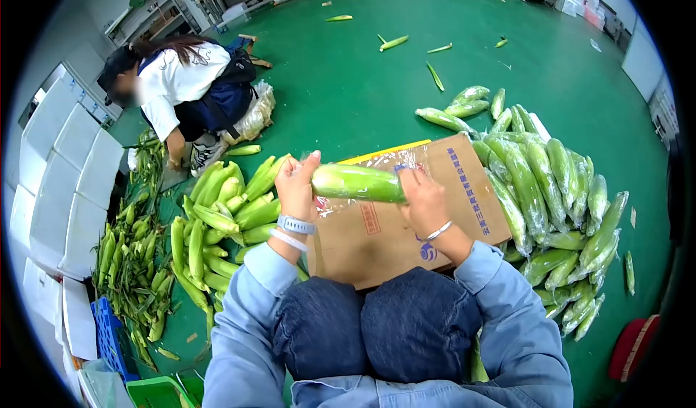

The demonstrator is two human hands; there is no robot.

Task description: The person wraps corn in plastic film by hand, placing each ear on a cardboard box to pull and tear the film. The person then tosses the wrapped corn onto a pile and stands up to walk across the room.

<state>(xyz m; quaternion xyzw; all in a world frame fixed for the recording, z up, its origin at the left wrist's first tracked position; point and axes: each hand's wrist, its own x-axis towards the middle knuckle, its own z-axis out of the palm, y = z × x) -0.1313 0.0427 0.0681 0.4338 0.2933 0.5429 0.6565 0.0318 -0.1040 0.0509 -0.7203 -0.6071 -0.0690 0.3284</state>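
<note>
A green ear of corn in its husk [357, 182] lies sideways between my hands, above a cardboard box [355, 245] in front of my knees. My left hand [298, 184] is closed at its left end, thumb up. Around the right end my right hand [425, 201] is closed, with fingers curled. Clear plastic film [409, 163] shows around the corn and on the cardboard behind it. To the left lies a pile of unwrapped corn ears [217, 219]. On the right, a heap of film-wrapped corn [540, 183] reaches the box's edge.
A person [185, 81] crouches at the upper left beside stripped husks [138, 263]. White foam boxes [61, 169] line the left wall, with a blue crate [112, 335] and a green crate [156, 393] below. Loose husk pieces [394, 43] are scattered on the green floor.
</note>
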